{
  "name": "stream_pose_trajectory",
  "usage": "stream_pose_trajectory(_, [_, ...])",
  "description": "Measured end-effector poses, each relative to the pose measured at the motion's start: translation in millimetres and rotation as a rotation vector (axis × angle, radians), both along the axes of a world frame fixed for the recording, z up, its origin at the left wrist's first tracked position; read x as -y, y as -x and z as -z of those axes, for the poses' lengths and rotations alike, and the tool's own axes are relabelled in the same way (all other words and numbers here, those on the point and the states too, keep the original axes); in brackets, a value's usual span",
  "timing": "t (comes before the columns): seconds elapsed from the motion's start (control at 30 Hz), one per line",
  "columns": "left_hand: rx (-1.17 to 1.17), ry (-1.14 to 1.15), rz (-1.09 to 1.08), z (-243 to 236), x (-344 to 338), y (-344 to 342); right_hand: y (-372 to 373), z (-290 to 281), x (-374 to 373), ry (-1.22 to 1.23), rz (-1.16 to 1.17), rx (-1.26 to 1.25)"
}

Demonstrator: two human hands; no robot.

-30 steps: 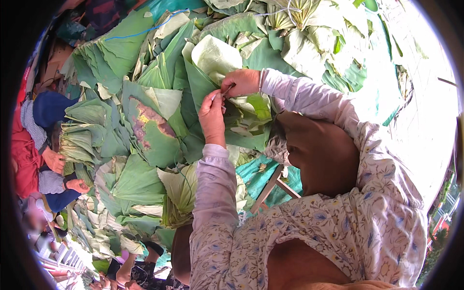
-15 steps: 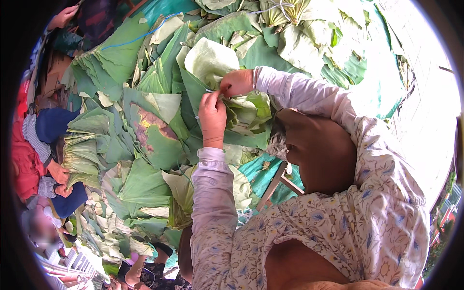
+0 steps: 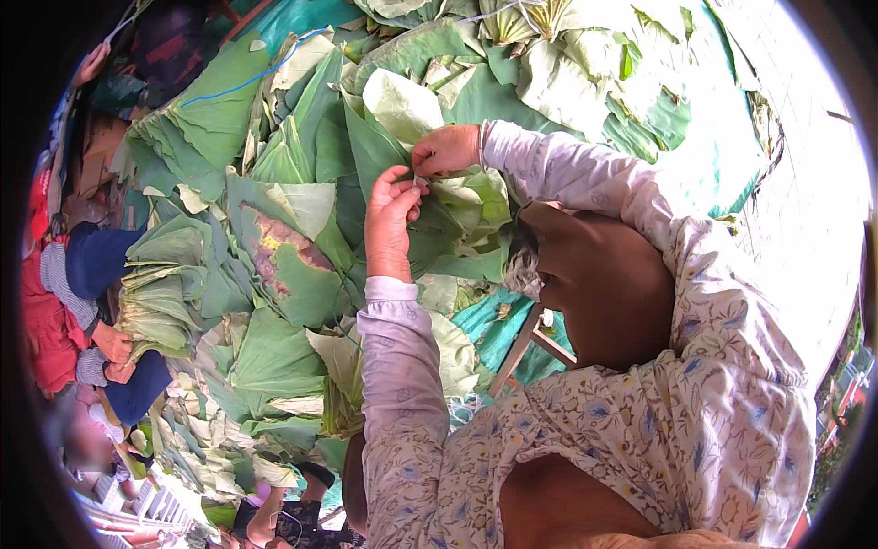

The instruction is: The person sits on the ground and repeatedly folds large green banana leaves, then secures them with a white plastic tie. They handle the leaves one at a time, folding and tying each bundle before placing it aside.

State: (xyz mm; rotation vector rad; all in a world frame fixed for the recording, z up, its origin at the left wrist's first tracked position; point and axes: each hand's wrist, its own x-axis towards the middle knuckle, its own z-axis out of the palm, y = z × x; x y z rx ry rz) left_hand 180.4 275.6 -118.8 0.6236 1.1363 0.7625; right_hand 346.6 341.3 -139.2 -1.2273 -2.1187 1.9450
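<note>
A folded bundle of large green leaves lies under my hands, pale undersides showing at its top and right. My left hand is closed, with thumb and fingers pinching a thin pale strip above the bundle. Close by, the fingertips of my right hand are pressed together at the strip's upper end. How the strip runs around the leaves is hidden by my fingers.
Stacks of folded leaves surround the bundle, one with a brown, torn patch. A blue cord crosses leaves at the upper left. At left, another person's hands hold a leaf stack. A wooden stool frame stands near my knee.
My left hand has shifted slightly left and its fingers have curled more. The fingertips of both hands now meet at the pale strip. The upper leaf has folded lower.
</note>
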Motion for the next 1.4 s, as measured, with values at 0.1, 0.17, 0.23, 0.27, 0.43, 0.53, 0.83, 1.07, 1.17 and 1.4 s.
stream_pose_trajectory(0.1, [-0.065, -0.089, -0.015, 1.7, 1.7, -3.1, 0.5, 2.3, -1.9, 0.065, 0.027, -0.030])
stream_pose_trajectory(0.17, [-0.233, -0.225, 0.065, 10.1, 1.0, -4.2, 0.7, 2.6, -3.1, 0.089, 0.017, -0.021])
stream_pose_trajectory(0.23, [-0.471, -0.454, 0.101, 8.7, -0.1, -8.2, -0.2, 0.7, -4.2, 0.089, -0.022, 0.033])
stream_pose_trajectory(0.27, [-0.510, -0.517, 0.085, 4.0, -0.1, -11.0, -0.4, 0.1, -4.7, 0.094, -0.026, 0.031])
stream_pose_trajectory(0.43, [-0.631, -0.681, 0.016, 8.4, 0.1, -10.0, -3.5, -1.1, -4.3, 0.114, -0.001, -0.003])
stream_pose_trajectory(0.53, [-0.567, -0.544, -0.053, 12.2, 3.0, -4.1, -10.1, -1.0, -4.8, 0.003, 0.001, -0.050])
stream_pose_trajectory(0.83, [-0.895, -0.797, -0.088, -1.5, 15.8, 8.6, -26.8, 0.4, -8.2, -0.426, 0.233, 0.411])
stream_pose_trajectory(1.07, [-0.738, -0.978, 0.040, -21.4, -4.1, -4.4, -25.1, -27.2, -3.5, -0.473, 0.243, 0.455])
stream_pose_trajectory(1.17, [-0.488, -0.540, 0.119, -31.9, -10.7, -12.9, -24.3, -46.2, -4.5, -0.511, 0.150, 0.505])
stream_pose_trajectory(1.4, [-0.209, -0.201, -0.089, -8.4, -15.6, -22.6, -27.7, -71.3, -9.7, 0.083, -0.064, 0.062])
